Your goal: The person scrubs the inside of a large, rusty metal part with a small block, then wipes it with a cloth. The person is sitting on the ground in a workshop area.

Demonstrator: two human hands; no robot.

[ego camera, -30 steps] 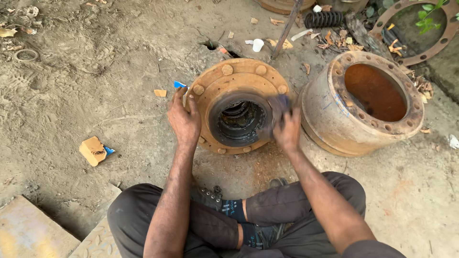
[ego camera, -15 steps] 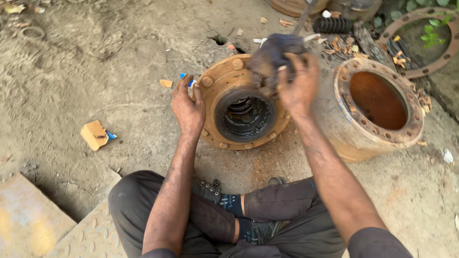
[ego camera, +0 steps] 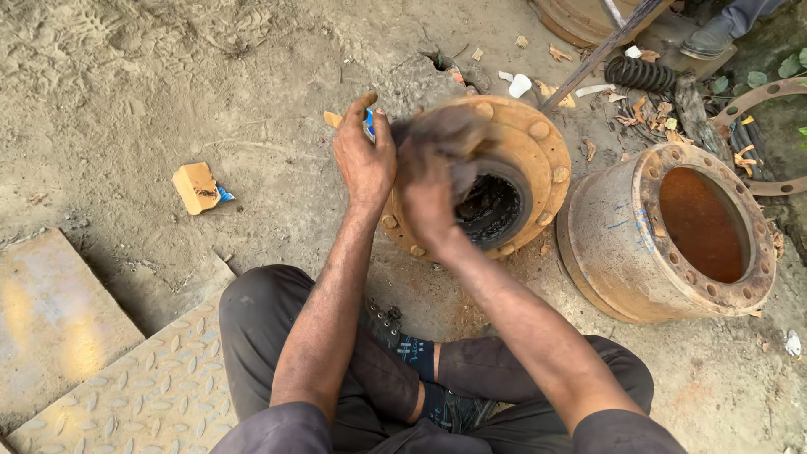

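Note:
A rusty orange wheel hub (ego camera: 538, 143) with bolt heads round its flange lies on the dirt in front of me, its dark greasy bore (ego camera: 496, 210) facing up. My left hand (ego camera: 363, 164) rests on the hub's left rim, fingers spread against it. My right hand (ego camera: 429, 197) is closed on a dark dirty rag (ego camera: 445, 134) and presses it on the hub's near-left face, covering part of the bore. I sit cross-legged, my knees just below the hub.
A rusty brake drum (ego camera: 672, 235) stands right of the hub. A metal bar (ego camera: 601, 55), a black coil spring (ego camera: 639, 74) and scraps lie behind. A small orange box (ego camera: 197, 187) lies left. Checker plate (ego camera: 151, 387) sits at lower left. Another person's shoe (ego camera: 710, 38) is top right.
My right hand swung the rag from the hub's right side, up over its far rim, then down onto the left face. The view shifted, so the hub sits further right.

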